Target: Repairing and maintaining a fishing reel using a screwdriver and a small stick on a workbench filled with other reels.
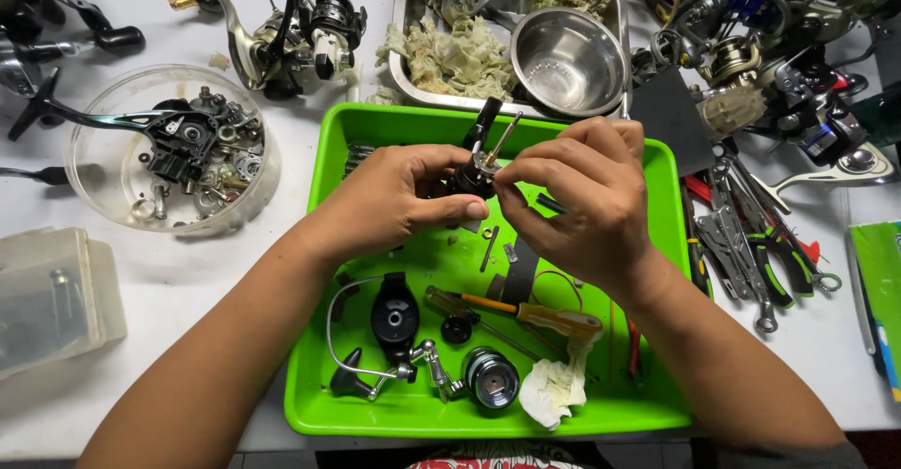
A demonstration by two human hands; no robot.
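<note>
Over the green plastic tray (324, 244), my left hand (394, 197) grips a black fishing reel body (474, 164) with a thin brass shaft sticking up from it. My right hand (582, 192) pinches at the top of that body with thumb and forefinger; what the fingertips hold is hidden. In the tray below lie a black rotor with a wire bail arm (389, 323), a yellow-handled screwdriver (535, 314), a silver spool (490, 377), a crumpled white tissue (554, 389) and small loose parts.
A clear round bowl (103, 164) of reel parts stands at left, a clear plastic box (52, 295) below it. A steel tray (408, 18) holds rags and a steel bowl (568, 61). Pliers and wrenches (751, 244) lie at right, with several reels at the back.
</note>
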